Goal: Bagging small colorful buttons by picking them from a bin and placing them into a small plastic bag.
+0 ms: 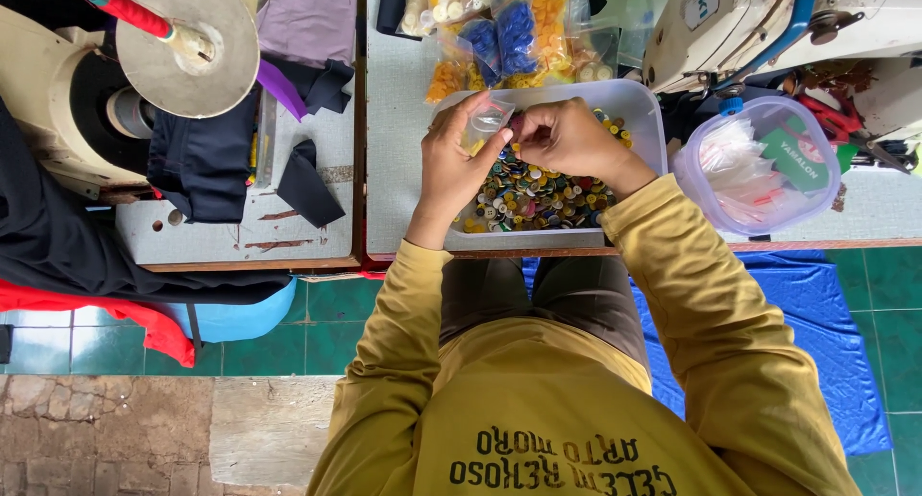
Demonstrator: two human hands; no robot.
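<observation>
Small clear bag point(485, 123) pinched in left hand point(451, 165) fingers — right hand point(567, 139) touching — above button tray point(642, 107).

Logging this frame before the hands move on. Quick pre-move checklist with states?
1. Left hand holds the small clear bag: ok.
2. Bag mouth open: cannot tell.
3. Right hand pinched at the bag, over the tray of mixed buttons: ok; what it pinches: cannot tell.
4. Tray fully on the table: ok, though its near edge sits close to the table edge.
5. Sorted button bags lie behind the tray, clear of both hands: ok.
6. Lidded plastic tub clear of the right forearm: ok.
</observation>
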